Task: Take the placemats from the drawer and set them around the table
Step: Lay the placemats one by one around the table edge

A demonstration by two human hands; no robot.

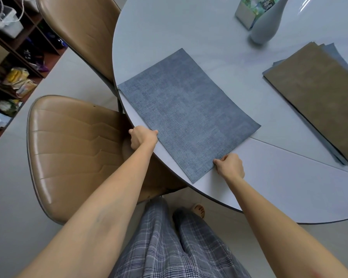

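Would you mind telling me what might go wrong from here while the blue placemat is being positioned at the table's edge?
1. The blue placemat lies right along the rim of the table, its left corner at the edge; a further pull by the left hand and right hand might slide it off.
2. The stack of placemats looks fanned and uneven, so lifting the next one may drag others.
3. The vase stands near that stack and might be knocked.

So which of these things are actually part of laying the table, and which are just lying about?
Part of the job:
- blue-grey woven placemat, pinched by left hand and right hand
- stack of brown and blue placemats
- round pale table

Lying about:
- white bottle-shaped vase
- tissue box
- tan padded chairs
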